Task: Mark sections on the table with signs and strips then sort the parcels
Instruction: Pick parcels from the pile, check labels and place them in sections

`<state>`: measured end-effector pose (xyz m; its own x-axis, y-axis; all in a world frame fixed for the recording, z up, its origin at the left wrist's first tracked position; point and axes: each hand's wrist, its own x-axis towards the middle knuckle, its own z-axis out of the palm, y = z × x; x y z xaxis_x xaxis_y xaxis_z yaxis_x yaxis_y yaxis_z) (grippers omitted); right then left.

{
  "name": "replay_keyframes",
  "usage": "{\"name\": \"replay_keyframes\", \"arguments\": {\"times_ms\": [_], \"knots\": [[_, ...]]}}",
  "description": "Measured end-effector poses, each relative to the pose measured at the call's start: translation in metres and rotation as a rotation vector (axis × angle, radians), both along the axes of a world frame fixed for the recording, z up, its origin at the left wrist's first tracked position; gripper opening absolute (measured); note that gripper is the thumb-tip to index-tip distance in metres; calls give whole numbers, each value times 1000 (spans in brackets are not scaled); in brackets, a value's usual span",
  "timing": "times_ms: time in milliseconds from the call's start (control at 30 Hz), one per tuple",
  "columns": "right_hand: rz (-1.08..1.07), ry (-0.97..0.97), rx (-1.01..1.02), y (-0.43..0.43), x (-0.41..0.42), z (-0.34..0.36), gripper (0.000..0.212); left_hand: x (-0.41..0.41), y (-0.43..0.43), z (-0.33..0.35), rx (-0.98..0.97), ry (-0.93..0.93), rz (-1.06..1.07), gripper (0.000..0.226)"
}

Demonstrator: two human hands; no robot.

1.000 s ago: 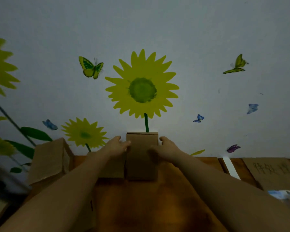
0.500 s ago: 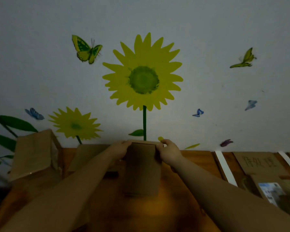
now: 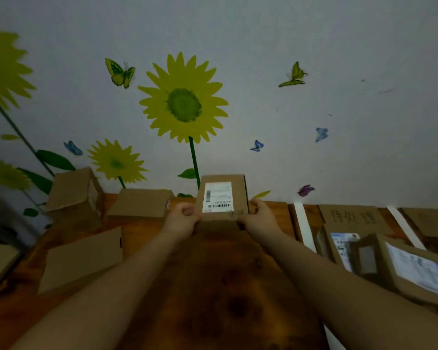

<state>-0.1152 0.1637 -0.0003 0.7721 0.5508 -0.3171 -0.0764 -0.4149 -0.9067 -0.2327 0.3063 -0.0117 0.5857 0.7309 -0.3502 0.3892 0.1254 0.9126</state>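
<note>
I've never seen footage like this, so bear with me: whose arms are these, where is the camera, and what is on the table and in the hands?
No machine here: these are a person's bare arms, filmed by one wide-angle camera worn on the head, looking forward and down. The left hand and right hand grip a cardboard parcel by its sides, white label facing the camera. On the wooden table, plain boxes sit to the left; to the right lie white strips, a handwritten cardboard sign and labelled parcels.
</note>
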Motion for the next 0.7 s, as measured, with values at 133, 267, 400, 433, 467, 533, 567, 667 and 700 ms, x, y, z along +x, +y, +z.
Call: {"name": "replay_keyframes", "arguments": {"times_ms": [133,267,400,433,467,533,567,667,700], "knots": [[53,-11,58,-37,-5,10,68,-13,-38,16,-25,-4,-65,71],[156,-9,142,-68,-12,33,74,-26,-62,41,-46,-137,-68,65],[135,-56,214,-87,-22,60,65,-36,-77,67,-18,-240,-76,60],[124,-64,241,-92,-24,67,61,-40,-80,73,-11,-265,-87,59],[115,-70,262,-97,-27,73,57,-45,-84,78,-7,-289,-97,57],[111,-85,280,-107,-36,86,54,-56,-89,86,-3,-323,-120,55],[109,-97,285,-111,-42,92,54,-63,-92,89,1,-328,-136,54],[17,-138,358,-122,-57,106,58,-80,-97,98,36,-330,-171,52],[-37,-126,390,-125,-60,107,67,-84,-97,100,40,-347,-150,50]]}}
